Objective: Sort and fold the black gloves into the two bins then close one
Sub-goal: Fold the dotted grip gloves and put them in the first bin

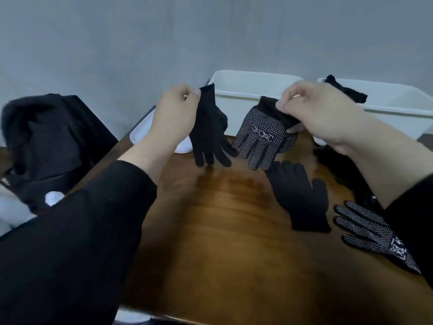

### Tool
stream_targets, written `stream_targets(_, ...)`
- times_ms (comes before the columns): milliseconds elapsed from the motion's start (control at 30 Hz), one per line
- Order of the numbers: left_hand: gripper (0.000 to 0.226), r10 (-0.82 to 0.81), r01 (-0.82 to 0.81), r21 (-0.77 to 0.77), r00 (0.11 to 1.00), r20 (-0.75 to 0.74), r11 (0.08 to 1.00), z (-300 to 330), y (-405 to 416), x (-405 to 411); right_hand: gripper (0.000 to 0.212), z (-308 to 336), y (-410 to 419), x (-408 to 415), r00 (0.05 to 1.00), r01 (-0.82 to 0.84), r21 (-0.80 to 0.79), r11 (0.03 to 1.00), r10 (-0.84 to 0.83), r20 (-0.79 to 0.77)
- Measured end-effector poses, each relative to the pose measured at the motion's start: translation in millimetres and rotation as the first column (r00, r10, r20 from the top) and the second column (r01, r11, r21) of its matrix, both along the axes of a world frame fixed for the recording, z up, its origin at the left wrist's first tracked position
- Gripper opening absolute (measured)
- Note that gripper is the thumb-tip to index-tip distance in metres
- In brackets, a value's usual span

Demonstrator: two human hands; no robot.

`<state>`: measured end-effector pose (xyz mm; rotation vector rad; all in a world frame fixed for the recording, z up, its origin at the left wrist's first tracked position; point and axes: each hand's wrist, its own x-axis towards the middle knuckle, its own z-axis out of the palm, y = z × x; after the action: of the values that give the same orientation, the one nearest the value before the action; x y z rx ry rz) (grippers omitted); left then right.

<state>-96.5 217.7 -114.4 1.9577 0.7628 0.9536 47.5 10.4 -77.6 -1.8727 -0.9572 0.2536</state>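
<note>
Left hand [174, 111] pinches a plain glove [208, 127] by its cuff, right hand [314, 109] pinches a dotted glove [262, 137]; both hang above the tabletop's [210, 231] far edge, before two bins [246, 90]

Dim, soft, cool light, overall slight blur, wide-angle bending at edges, faint sheen on table [234, 231].

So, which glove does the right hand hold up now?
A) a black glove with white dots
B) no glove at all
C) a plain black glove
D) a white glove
A: the right hand pinches the cuff of the dotted glove, while the left hand holds the plain glove.
</note>
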Motion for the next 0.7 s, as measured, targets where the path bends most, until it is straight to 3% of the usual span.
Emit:
stream_targets(100,0.026,0.007,-0.007,0.015,1.000,0.014,1.000,19,8,-3,0.011,-27,2,-31,0.967,-0.078,-0.116,0.990,0.103,0.233)
stream_targets(200,0.024,-0.027,0.027,0.088,1.000,0.000,0.996,23,6,-5,0.009,-76,-11,-69,0.918,-0.197,-0.492,0.848,0.336,0.211)
stream_targets(233,0.023,-0.048,0.049,0.113,0.999,-0.010,0.992,22,4,-6,0.014,-89,-15,-77,0.913,-0.191,-0.535,0.823,0.349,0.211)
stream_targets(267,0.023,-0.071,0.075,0.137,0.997,-0.027,0.988,21,2,-7,0.017,-94,-16,-79,0.925,-0.154,-0.477,0.865,0.296,0.238)
stream_targets(333,0.023,-0.131,0.145,0.175,0.987,-0.088,0.974,19,-3,-9,0.024,-86,-13,-73,0.963,-0.029,-0.167,0.986,0.072,0.261)
stream_targets(367,0.022,-0.167,0.188,0.192,0.978,-0.123,0.963,19,-5,-9,0.035,-75,-9,-67,0.968,0.028,-0.046,0.999,-0.016,0.249)
stream_targets(433,0.022,-0.240,0.271,0.224,0.958,-0.156,0.936,21,-10,-7,0.061,-52,1,-48,0.973,0.050,0.034,0.998,-0.056,0.223)
stream_targets(500,0.021,-0.283,0.315,0.227,0.945,-0.162,0.921,27,-14,-4,0.068,-35,14,-32,0.984,-0.002,-0.007,1.000,0.003,0.177)
stream_targets(567,0.021,-0.297,0.338,0.226,0.935,-0.195,0.914,31,-17,-1,0.052,-28,27,-19,0.996,-0.049,-0.021,0.999,0.050,0.073)
stream_targets(667,0.021,-0.293,0.341,0.195,0.926,-0.238,0.920,35,-18,7,0.009,-26,40,-10,0.999,-0.028,0.030,0.999,0.029,-0.033)
stream_targets(700,0.020,-0.295,0.338,0.174,0.927,-0.233,0.925,37,-18,8,0.009,-24,42,-10,0.998,-0.019,0.040,0.999,0.021,-0.057)
